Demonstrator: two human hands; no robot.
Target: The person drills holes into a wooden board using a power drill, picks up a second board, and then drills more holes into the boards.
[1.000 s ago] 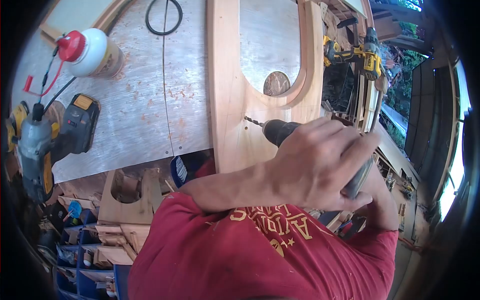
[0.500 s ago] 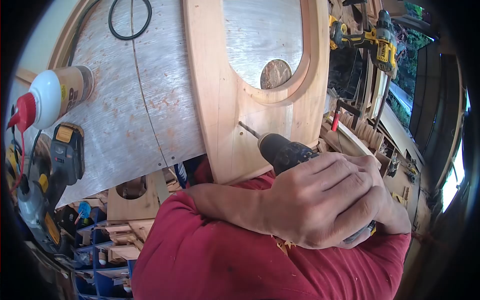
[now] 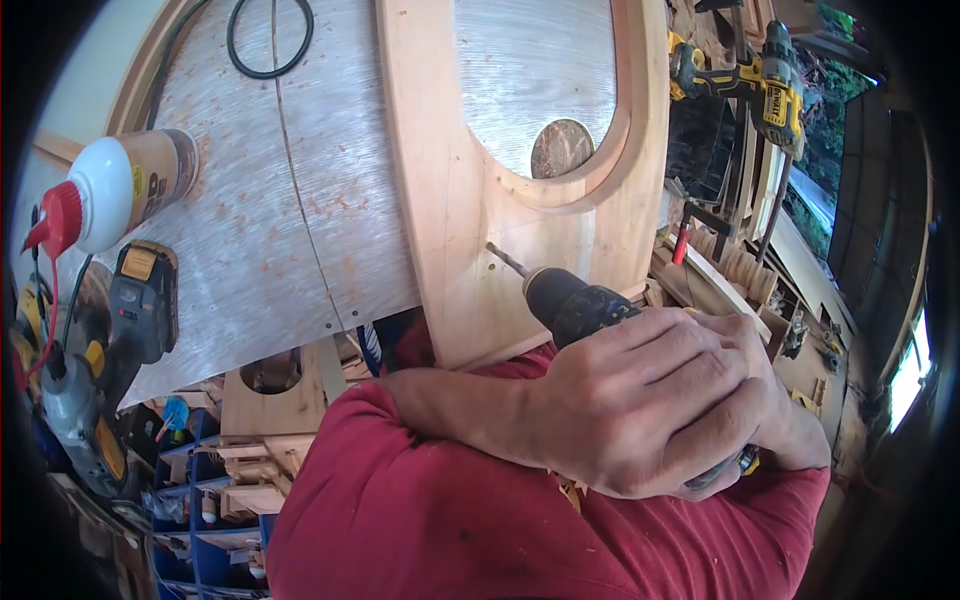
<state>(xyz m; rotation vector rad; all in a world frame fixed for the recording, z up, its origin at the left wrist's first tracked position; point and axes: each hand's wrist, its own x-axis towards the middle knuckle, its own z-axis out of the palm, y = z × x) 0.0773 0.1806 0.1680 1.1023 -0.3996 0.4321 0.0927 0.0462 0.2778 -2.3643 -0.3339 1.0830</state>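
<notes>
A dark power drill [image 3: 570, 303] slants across the pale wooden frame [image 3: 440, 200]. The tip of its bit [image 3: 507, 260] meets the wood just above a small dark hole [image 3: 491, 267]. My left hand [image 3: 650, 405] lies closed over the back of the drill body, fingers wrapped round it. Behind it my right hand [image 3: 752, 345] is closed on the drill too, mostly covered by the left one. Both hide the drill's handle and trigger. Inside the frame is a large rounded opening with a smooth inner rim.
A glue bottle [image 3: 125, 190] with a red cap lies on the dusty metal-looking worktop [image 3: 240, 230] at left, near a battery tool [image 3: 145, 300]. A yellow drill [image 3: 775, 95] is at upper right. Blue bins [image 3: 205, 520] and wood offcuts [image 3: 255, 470] sit below left.
The whole view has slid slightly, so everything appears a little farther right. Both hands and the drill keep nearly the same place against the frame.
</notes>
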